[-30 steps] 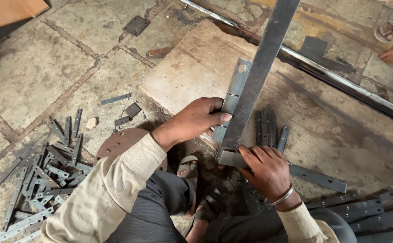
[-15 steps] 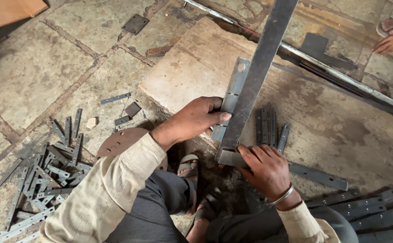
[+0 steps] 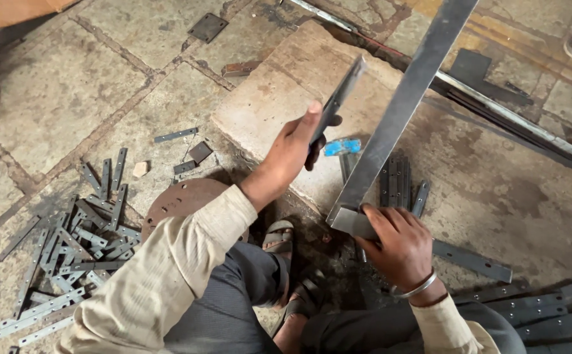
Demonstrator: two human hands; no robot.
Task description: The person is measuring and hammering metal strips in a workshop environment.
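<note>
Compared with a second earlier, we saw the left hand [image 3: 296, 147] had lifted the short perforated grey metal strip [image 3: 338, 98], fingers closed round it, off the stone slab [image 3: 266, 111], while the right hand [image 3: 397, 246] apparently pinned the long flat steel bar [image 3: 400, 108].

Cracked stone floor [image 3: 50, 111] (dusty, worn) in daylight.

One small packet-like item only: a crumpled bright blue wrapper [image 3: 342, 146], lying on the raised stone slab [image 3: 266, 111] near scene centre, just left of the leaning flat metal bar [image 3: 404, 105]. No signs, screens or labels visible.
</note>
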